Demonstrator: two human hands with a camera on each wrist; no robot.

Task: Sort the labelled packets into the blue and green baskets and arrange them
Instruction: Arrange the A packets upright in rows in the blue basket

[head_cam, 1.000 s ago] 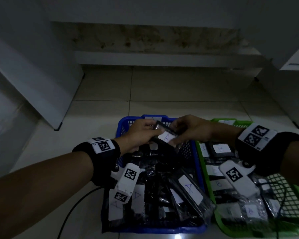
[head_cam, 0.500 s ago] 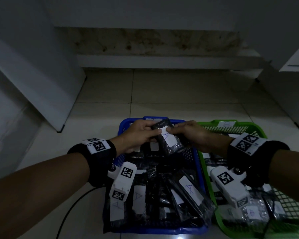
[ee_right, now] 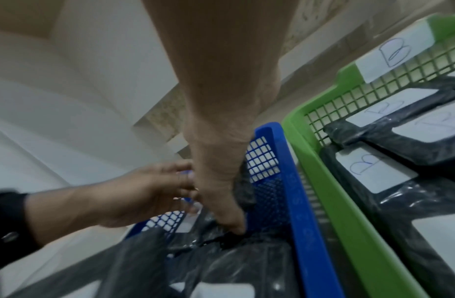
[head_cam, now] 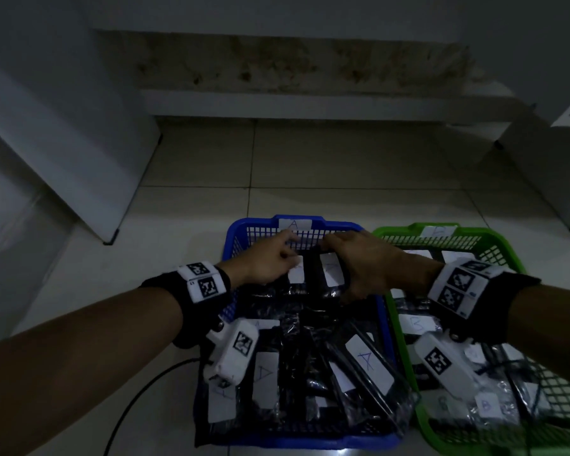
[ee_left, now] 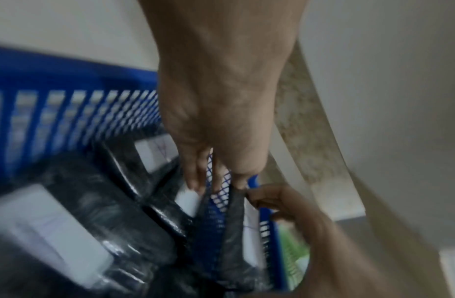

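Observation:
The blue basket (head_cam: 254,222), tagged A on its far rim, is full of black packets with white A labels. The green basket (head_cam: 399,230) beside it on the right, tagged B, holds B packets (ee_right: 369,171). Both hands are at the far end of the blue basket. My right hand (head_cam: 366,264) grips one A packet (head_cam: 329,273) standing on edge against the far wall, with the thumb pressed on its front (ee_right: 231,223). My left hand (head_cam: 273,261) reaches in from the left, its straight fingertips (ee_left: 195,179) touching the packet's top edge and the neighbouring A packet (head_cam: 295,274).
The baskets stand side by side on a pale tiled floor (head_cam: 343,166). A white panel (head_cam: 79,143) leans at the left, a low ledge (head_cam: 310,106) runs along the back and a cabinet (head_cam: 556,176) is at the right. A black cable (head_cam: 139,396) trails from my left wrist.
Both hands carried the A packet from above the blue basket down to its far end and stood it on edge. The left hand's grip has loosened to a fingertip touch.

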